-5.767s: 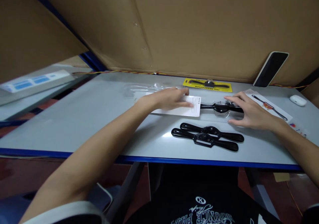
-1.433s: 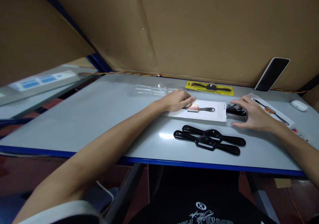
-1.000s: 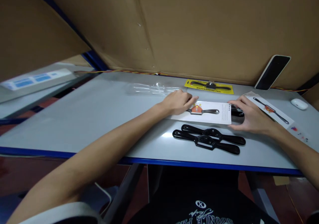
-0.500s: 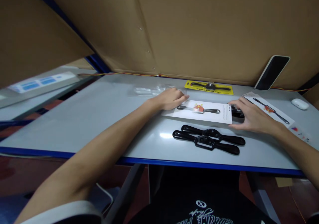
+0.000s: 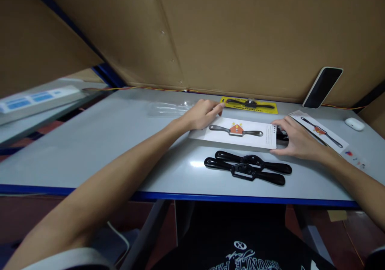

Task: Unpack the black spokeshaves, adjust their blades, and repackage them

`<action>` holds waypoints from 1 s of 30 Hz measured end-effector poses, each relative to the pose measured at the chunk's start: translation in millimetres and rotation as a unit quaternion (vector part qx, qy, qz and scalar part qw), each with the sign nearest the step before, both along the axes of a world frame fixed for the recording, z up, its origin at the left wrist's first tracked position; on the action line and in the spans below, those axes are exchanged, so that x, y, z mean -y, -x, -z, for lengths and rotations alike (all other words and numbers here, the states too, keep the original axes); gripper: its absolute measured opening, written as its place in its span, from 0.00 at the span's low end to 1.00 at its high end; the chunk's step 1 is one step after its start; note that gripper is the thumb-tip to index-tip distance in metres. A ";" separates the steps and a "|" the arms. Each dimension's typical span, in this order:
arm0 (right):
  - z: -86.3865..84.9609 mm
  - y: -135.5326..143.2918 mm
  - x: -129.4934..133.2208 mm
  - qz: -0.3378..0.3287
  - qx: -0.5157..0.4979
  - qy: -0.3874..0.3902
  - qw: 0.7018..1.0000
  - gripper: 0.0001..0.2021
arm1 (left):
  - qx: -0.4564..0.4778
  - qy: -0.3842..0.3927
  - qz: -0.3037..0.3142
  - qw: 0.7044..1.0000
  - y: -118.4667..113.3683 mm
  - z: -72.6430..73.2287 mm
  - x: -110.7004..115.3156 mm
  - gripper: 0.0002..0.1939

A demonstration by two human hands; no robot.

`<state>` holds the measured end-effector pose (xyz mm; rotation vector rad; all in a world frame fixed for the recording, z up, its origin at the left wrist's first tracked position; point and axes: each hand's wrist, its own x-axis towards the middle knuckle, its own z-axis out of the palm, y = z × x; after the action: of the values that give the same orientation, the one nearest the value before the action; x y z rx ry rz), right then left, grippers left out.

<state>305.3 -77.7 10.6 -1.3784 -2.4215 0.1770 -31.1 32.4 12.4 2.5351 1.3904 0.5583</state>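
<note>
My right hand [image 5: 296, 138] is wrapped round the right end of a white printed card [image 5: 242, 133], which shows a picture of a spokeshave. Between that hand and the card's end, a black spokeshave part [image 5: 282, 136] shows, partly covered by my fingers. My left hand [image 5: 206, 113] lies at the card's back left edge, fingers curled together and fingertips hidden; what they hold, if anything, does not show. Two black spokeshave bodies, a nearer one [image 5: 244, 169] and a farther one [image 5: 253, 160], lie side by side in front of the card.
Clear plastic packaging [image 5: 168, 109] lies left of my left hand. Behind is a yellow carded spokeshave [image 5: 249, 104]. To the right are another printed card [image 5: 320, 130], a leaning phone [image 5: 323, 87] and a white earbud case [image 5: 355, 123]. The table's blue front edge [image 5: 210, 198] is near me.
My left hand has shifted up and back off the card's face, uncovering more of the printed picture. My right hand keeps its grip. The view has turned slightly.
</note>
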 end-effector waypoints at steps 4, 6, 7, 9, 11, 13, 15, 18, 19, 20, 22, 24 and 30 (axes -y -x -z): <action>3.7 5.0 2.1 -0.004 -0.008 0.000 1.000 0.32 | 0.008 0.000 -0.008 1.000 -8.0 2.8 6.0 0.29; 4.8 6.4 2.9 -0.002 -0.005 -0.007 1.000 0.32 | 0.018 -0.001 -0.027 0.999 -14.0 5.5 10.6 0.28; 5.1 6.8 3.2 -0.003 -0.004 -0.011 1.000 0.33 | 0.027 -0.003 -0.042 0.999 -16.9 7.2 12.8 0.28; 5.2 7.6 3.5 -0.006 -0.002 -0.020 1.000 0.33 | 0.046 -0.005 -0.075 0.996 -21.9 10.9 16.3 0.28; 5.1 8.2 3.3 -0.008 0.002 -0.030 1.000 0.33 | 0.060 -0.002 -0.095 0.994 -25.3 15.0 18.1 0.28; 5.1 8.8 3.0 -0.010 0.005 -0.037 0.999 0.33 | 0.074 0.004 -0.097 0.993 -27.3 19.1 18.3 0.28; 5.1 9.2 2.7 -0.012 0.005 -0.039 0.999 0.34 | 0.094 0.008 -0.093 0.991 -28.6 22.4 17.7 0.29; 3.8 9.3 2.7 -0.011 0.002 -0.035 0.999 0.35 | 0.137 0.009 -0.087 0.987 -30.2 24.3 17.1 0.30; 2.5 9.1 2.8 -0.009 0.004 -0.031 0.999 0.35 | 0.144 0.010 -0.082 0.986 -30.6 24.1 17.1 0.30; 0.9 8.7 3.1 -0.007 0.008 -0.024 1.000 0.36 | 0.143 0.009 -0.075 0.987 -30.8 23.4 17.2 0.29; -3.6 6.8 3.5 -0.002 0.017 -0.001 1.000 0.38 | 0.116 0.000 -0.057 0.992 -29.9 20.5 17.4 0.28; -8.1 3.6 3.4 -0.003 0.016 0.026 1.000 0.38 | 0.077 -0.020 -0.032 0.996 -26.9 15.9 17.1 0.26; -10.0 -7.8 -3.6 0.057 -0.032 0.121 0.990 0.34 | 0.095 -0.073 -0.005 0.993 -11.3 -0.9 11.2 0.23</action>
<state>313.1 -74.1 20.7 -1.5832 -2.3205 0.4926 -19.8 21.3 13.3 2.5060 1.3386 0.9087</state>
